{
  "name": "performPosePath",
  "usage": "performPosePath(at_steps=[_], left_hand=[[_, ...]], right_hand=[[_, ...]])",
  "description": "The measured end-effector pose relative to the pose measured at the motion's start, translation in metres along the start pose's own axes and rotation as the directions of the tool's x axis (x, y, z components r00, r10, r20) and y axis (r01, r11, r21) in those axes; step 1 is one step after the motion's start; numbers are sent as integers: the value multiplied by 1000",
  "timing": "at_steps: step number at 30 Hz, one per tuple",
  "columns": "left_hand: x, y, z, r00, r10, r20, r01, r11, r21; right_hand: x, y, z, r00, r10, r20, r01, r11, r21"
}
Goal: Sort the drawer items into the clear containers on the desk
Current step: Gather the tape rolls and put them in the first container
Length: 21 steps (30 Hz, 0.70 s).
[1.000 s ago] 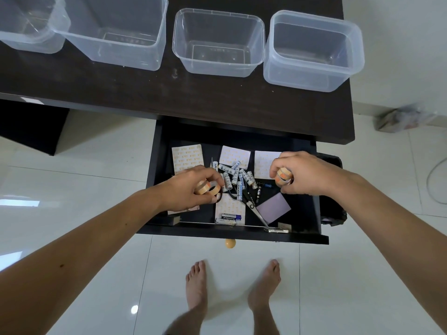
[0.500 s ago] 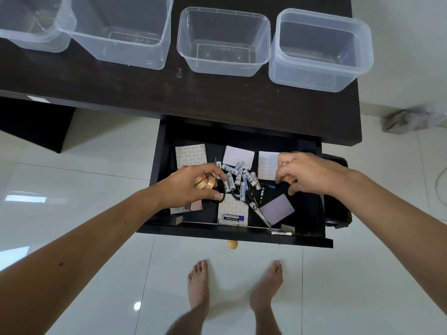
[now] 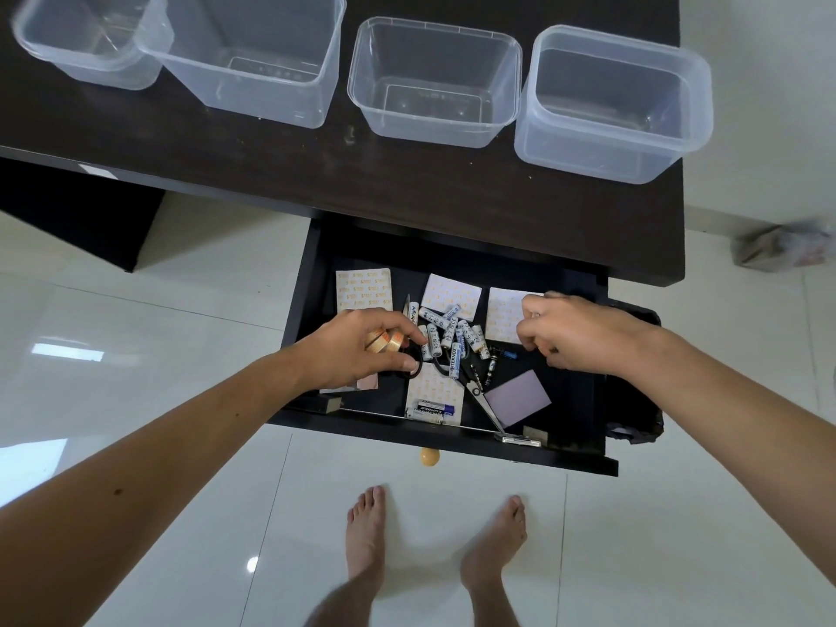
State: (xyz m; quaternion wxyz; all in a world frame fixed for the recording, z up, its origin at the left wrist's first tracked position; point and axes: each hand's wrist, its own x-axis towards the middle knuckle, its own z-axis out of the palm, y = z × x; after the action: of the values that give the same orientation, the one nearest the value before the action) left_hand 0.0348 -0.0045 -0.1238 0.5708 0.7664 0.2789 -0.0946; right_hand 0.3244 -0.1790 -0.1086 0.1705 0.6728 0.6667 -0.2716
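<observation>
The open drawer point(image 3: 307, 282) hangs out below the front edge of the dark desk point(image 3: 271, 142), and both hands are down inside it. The left hand point(image 3: 362, 350) is closed around two small tan tape rolls point(image 3: 383, 342), pinched side by side between thumb and fingers above the drawer's left half. The right hand point(image 3: 574, 332) is curled into a loose fist at the drawer's right side, over the edge of a white sticker sheet point(image 3: 504, 316); whether it holds anything cannot be told, since the fingers hide the palm. Between the hands lies a heap of white batteries point(image 3: 450, 332) near the drawer's middle, with scissors point(image 3: 479, 391) angled toward the front right corner and a pale purple pad point(image 3: 518, 398) just beside the blades. Another battery point(image 3: 432, 410) rests on a sticker sheet by the drawer's front edge. More sticker sheets lie along the back of the drawer. On the desk stand four clear containers point(image 3: 434, 81) in a row near its far edge, all of them without contents. Bare feet point(image 3: 366, 536) stand on the white tiled floor point(image 3: 135, 337) below the drawer.
</observation>
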Motion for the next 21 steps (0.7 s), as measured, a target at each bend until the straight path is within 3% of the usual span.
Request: performPosePath(at_steps=[5, 9, 14, 21], left_hand=[[-4, 2, -2, 998, -10, -65, 14, 997, 72], [-10, 4, -8, 992, -30, -120, 48, 988, 148], [-13, 8, -8, 962, -157, -221, 209, 949, 237], [-14, 1, 16, 857, -317, -406, 381, 921, 86]], right_hand=[[-12, -4, -3, 995, 47, -88, -18, 953, 303], [-15, -10, -1, 992, 32, -120, 16, 925, 380], [-8, -19, 0, 972, -16, -234, 130, 867, 481], [6, -18, -9, 947, -58, -315, 232, 802, 550]])
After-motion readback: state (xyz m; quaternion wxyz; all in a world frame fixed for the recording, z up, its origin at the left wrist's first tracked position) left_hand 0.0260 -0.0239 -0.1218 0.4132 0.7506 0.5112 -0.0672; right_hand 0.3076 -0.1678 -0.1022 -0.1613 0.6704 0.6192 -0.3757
